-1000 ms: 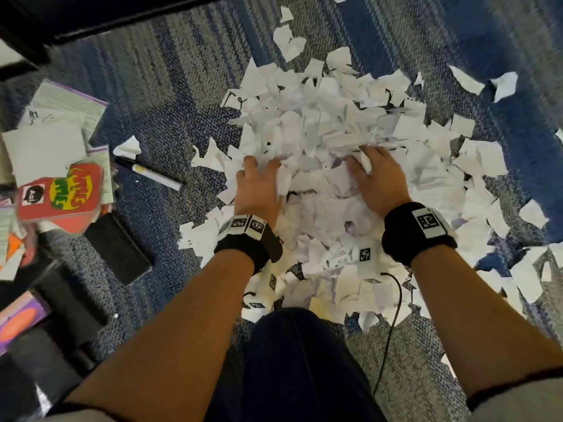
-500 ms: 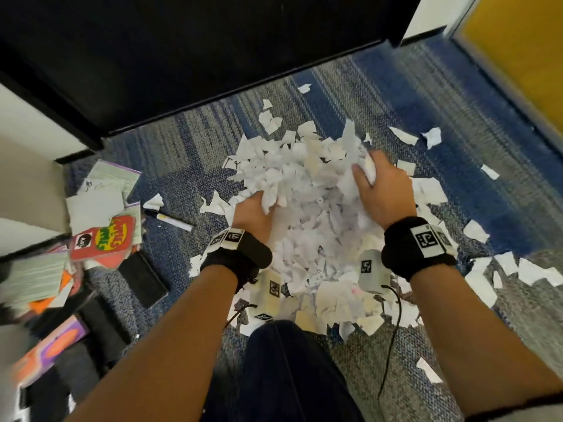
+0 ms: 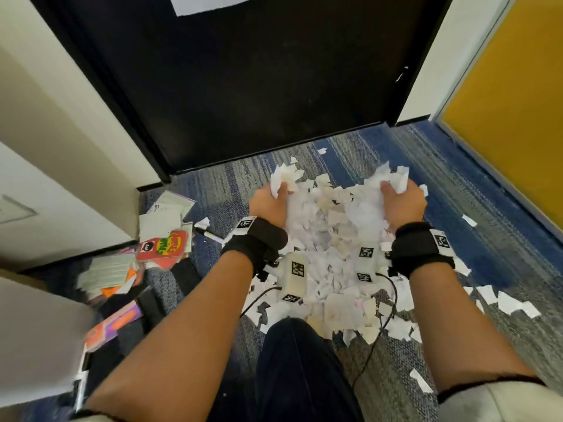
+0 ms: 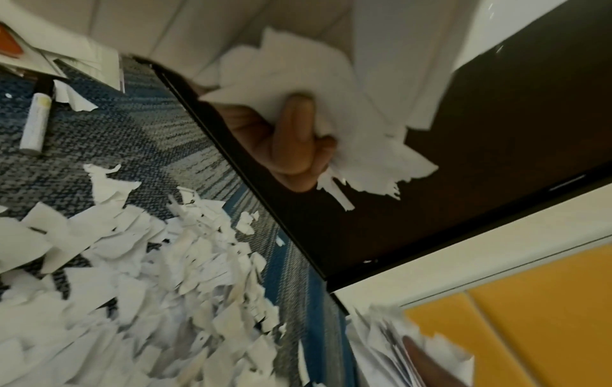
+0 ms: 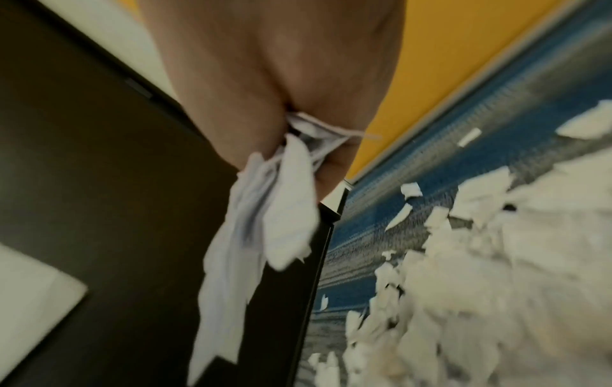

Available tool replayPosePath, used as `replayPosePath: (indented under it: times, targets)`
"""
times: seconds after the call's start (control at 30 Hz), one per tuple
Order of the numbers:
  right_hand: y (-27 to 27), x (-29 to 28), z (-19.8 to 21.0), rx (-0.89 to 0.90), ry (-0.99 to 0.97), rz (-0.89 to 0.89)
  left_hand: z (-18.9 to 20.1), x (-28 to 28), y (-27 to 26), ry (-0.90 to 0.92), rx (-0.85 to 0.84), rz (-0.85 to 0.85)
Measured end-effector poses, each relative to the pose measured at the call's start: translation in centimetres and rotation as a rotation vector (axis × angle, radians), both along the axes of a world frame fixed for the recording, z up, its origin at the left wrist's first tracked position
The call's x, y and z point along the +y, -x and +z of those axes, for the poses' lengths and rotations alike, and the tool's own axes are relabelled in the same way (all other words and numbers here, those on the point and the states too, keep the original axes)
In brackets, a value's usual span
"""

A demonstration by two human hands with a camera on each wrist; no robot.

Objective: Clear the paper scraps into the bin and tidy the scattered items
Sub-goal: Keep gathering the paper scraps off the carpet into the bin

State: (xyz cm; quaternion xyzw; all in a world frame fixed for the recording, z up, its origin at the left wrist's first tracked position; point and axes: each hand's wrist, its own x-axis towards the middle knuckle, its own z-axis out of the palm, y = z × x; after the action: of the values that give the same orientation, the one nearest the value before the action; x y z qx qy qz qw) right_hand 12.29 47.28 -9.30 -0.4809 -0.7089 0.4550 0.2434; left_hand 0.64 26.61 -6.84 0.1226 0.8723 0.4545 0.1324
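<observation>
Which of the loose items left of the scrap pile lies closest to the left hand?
The white marker with a black cap, lying on the carpet just left of the left hand. The red card pack and paper sheets sit farther left.

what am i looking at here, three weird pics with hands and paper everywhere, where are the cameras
No machine here: a person is tidying with bare hands. The big picture comes from a camera on their head, looking down; the other two come from cameras strapped to each wrist, looking along the fingers. The left hand and the right hand each grip a bunch of torn paper scraps, lifted from the pile on the blue carpet. A marker and a heap of cards and booklets lie on the person's left. No bin shows.
</observation>
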Motion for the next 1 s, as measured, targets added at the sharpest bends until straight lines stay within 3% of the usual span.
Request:
replayPosePath:
  times: [0.07, 0.13, 0.3, 0.5, 0.6, 0.8, 1.0]
  targets:
    - [0.3, -1.9, 2.1, 0.172, 0.282, -0.019, 2.1, -2.0, 0.5, -0.084, 0.004, 0.033]
    - [1.1, -3.9, 4.1, 0.288, 0.446, 0.010, 4.0, -4.0, 1.0, -0.103, 0.018, 0.062]
    - [4.8, -12.9, 9.5, 0.393, 0.533, 0.259, 7.6, -13.6, 2.7, -0.177, 0.051, 0.198]
    - [10.7, -27.6, 12.5, 0.401, 0.667, 0.553, 8.9, -31.2, 4.7, -0.299, -0.007, 0.500]
    - [13.5, -35.8, 12.8, 0.344, 0.720, 0.671, 7.3, -40.1, 5.8, -0.399, -0.044, 0.648]
    - [18.3, -51.7, 11.2, 0.171, 0.774, 0.888, 6.6, -53.3, 5.2, -0.298, 0.050, 0.938]
    - [20.6, -61.7, 7.9, -0.073, 0.692, 1.027, 4.3, -57.9, 6.2, -0.255, 0.036, 0.957]
